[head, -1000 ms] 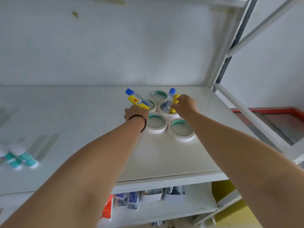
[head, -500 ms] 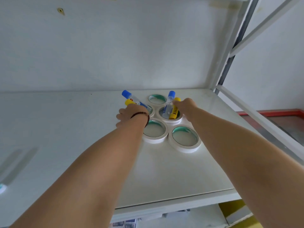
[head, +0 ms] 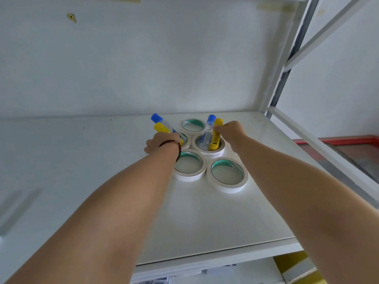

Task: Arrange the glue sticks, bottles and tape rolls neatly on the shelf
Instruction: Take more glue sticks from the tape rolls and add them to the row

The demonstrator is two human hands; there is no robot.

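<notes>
Several white tape rolls with green cores lie flat in a cluster on the white shelf (head: 205, 222). A blue-capped glue stick (head: 207, 132) and a yellow glue stick (head: 215, 138) stand inside the middle-right roll (head: 220, 152). My right hand (head: 230, 132) pinches the top of that yellow stick. Another blue-capped stick (head: 157, 118) and yellow stick (head: 161, 127) lean out of the left roll (head: 185, 140), which my left hand (head: 162, 143) partly hides while curled around their lower ends. The back roll (head: 193, 125), front-left roll (head: 189, 163) and front-right roll (head: 227, 174) hold nothing.
The white back wall rises close behind the rolls. A metal upright and a slanted brace (head: 283, 78) close the shelf's right end. Boxes sit on a lower shelf (head: 184, 280) under the front edge. A red-edged surface (head: 348, 140) lies beyond, to the right.
My left hand has lowered its two sticks into the left roll. The right-hand pair now stands more upright in the middle-right roll. The view has tilted up, so the green bottles at left are gone.
</notes>
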